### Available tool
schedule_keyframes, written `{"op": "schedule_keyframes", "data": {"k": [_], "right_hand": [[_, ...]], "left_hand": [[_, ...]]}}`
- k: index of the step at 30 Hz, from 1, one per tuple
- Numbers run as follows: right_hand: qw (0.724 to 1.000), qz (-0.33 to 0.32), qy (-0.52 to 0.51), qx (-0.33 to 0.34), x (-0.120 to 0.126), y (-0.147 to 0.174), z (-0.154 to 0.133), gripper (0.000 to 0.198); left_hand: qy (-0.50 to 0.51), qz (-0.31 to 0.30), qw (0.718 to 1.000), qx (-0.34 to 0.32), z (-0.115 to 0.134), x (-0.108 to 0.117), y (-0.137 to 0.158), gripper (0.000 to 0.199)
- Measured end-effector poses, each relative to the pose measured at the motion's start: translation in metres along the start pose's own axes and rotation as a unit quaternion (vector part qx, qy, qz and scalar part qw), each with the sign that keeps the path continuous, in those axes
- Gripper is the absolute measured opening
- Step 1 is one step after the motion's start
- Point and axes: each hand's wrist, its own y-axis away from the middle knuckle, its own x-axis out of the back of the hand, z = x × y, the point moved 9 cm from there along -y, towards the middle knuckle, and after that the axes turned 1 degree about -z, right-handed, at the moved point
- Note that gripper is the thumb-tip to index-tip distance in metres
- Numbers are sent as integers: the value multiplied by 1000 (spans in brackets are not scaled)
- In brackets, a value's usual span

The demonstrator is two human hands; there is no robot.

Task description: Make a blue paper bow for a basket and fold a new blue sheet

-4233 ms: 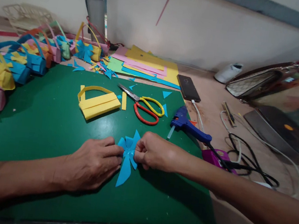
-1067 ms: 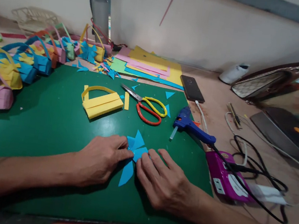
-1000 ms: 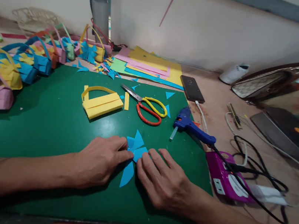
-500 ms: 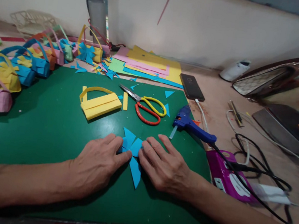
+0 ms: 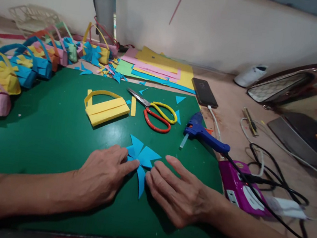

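A blue paper flower (image 5: 144,156) with pointed petals lies on the green mat in front of me. My left hand (image 5: 105,174) grips its left side, thumb pressed on the centre and curled fingers covering the left petals. Beside its lower right edge is my right hand (image 5: 179,189), fingers stretched out and slightly bent, one finger raised apart from the others. Its fingertips are close to the lower petal; whether they touch it I cannot tell. Beyond the flower stand a yellow paper basket (image 5: 107,112) with a handle and scissors (image 5: 159,115) with yellow and red grips.
A blue glue gun (image 5: 204,133) lies at the mat's right edge, its cord near a purple power strip (image 5: 243,187). Finished paper baskets (image 5: 28,69) line the left. Coloured paper sheets (image 5: 160,69), scraps and a phone (image 5: 204,93) are at the back.
My right hand has come off the right petal and moved down and slightly right, uncovering that petal. The lower petal now looks more curved. My left hand stays on the flower.
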Motion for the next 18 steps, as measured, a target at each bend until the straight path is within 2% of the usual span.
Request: {"op": "schedule_keyframes", "data": {"k": [3, 6, 9, 13, 18], "right_hand": [[997, 2, -19, -81, 1, 3, 15, 35], [982, -2, -33, -185, 1, 9, 38, 26], [973, -4, -65, -222, -2, 10, 46, 25], [986, -22, -97, -131, -6, 2, 26, 33], [999, -30, 5, 23, -2, -2, -3, 35]], "left_hand": [[-2, 4, 1000, -7, 0, -1, 1, 33], [-9, 5, 1000, -13, 0, -3, 1, 34], [-10, 7, 1000, -19, 1, -4, 2, 33], [-5, 12, 1000, -14, 0, -3, 1, 31], [-2, 9, 1000, -16, 0, -3, 1, 30]]}}
